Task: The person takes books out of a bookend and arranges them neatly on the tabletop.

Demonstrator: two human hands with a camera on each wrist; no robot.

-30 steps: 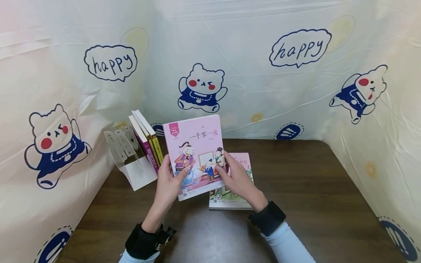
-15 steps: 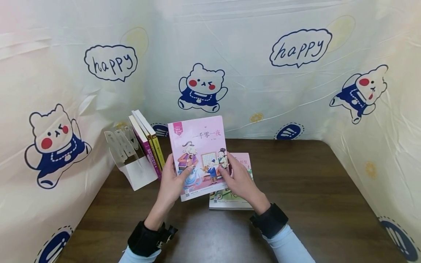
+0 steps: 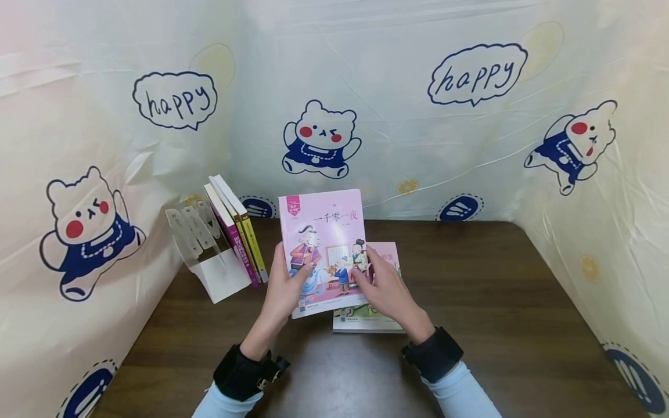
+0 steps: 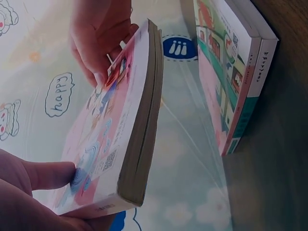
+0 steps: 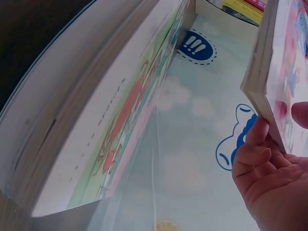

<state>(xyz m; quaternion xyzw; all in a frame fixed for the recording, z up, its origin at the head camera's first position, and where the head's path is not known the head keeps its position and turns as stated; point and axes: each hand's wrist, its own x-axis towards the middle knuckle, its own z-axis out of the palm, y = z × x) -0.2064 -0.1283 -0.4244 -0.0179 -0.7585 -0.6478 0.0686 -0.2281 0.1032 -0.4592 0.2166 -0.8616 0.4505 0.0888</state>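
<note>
A pink picture book (image 3: 326,223) is held tilted above the table, its cover facing me. My left hand (image 3: 284,290) grips its left edge, thumb on the cover. On the opposite edge my right hand (image 3: 392,290) pinches it, with that thumb also on the cover and fingers behind. In the left wrist view a dark line splits the page edges of the held book (image 4: 144,125); whether it is one volume or two I cannot tell. Beneath and partly hidden, two stacked books (image 4: 240,72) with pink-and-green covers lie on the table.
At the left of the dark wooden table (image 3: 481,325), several books (image 3: 243,232) with purple and yellow spines lean in a white book rack (image 3: 222,276). A printed plastic sheet (image 3: 397,139) encloses the back and sides.
Both hands have carried the held pink book a little to the right and slightly down, keeping their grip. The stacked books and the rack stay where they were.
</note>
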